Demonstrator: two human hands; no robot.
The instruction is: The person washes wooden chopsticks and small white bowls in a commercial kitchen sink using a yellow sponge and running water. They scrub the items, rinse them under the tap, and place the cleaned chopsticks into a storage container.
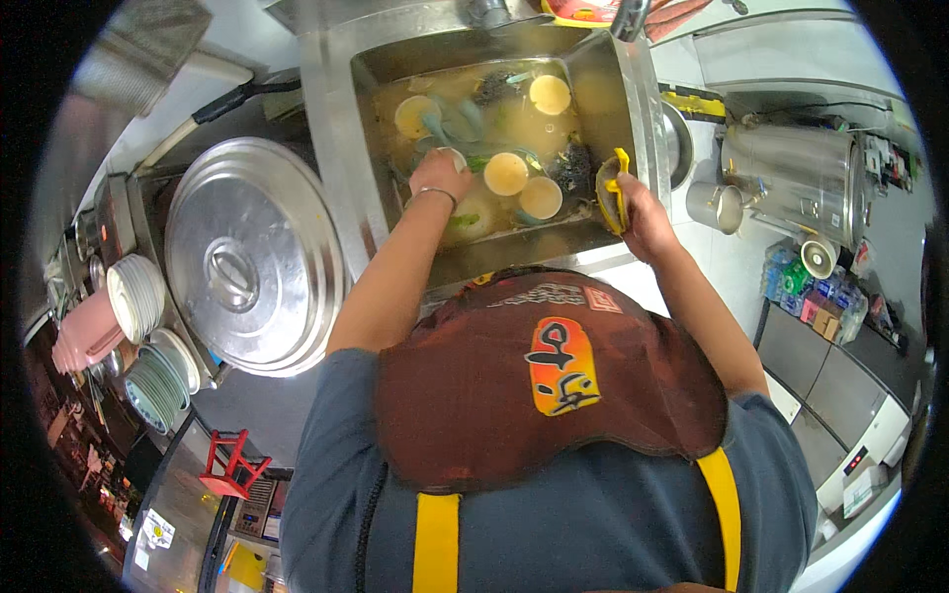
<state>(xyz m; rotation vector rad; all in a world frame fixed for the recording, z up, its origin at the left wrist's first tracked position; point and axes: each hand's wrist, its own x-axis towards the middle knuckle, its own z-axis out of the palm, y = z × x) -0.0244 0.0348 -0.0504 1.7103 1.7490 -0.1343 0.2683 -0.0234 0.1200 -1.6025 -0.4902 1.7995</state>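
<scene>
A stainless-steel sink (615, 96) holds murky yellowish water with food scraps. Several small pale round vessels, such as the one at the middle (506, 174), sit in it beside a blurred greenish-blue item (461, 118). My left hand (439, 176) reaches in at the left and closes around a small whitish round piece (455, 158), mostly hidden by the fingers. By the sink's right wall, my right hand (646, 222) grips a rounded, yellow-edged item (612, 194) with a yellow projection at its top; its exact kind is unclear.
To the left lies a large round metal lid (245, 267), with stacked white plates (136, 299) and green-rimmed dishes (157, 389) beyond. A faucet (630, 18) stands at the sink's far edge. On the right are a metal pot (713, 207) and a large steel cylinder (789, 185).
</scene>
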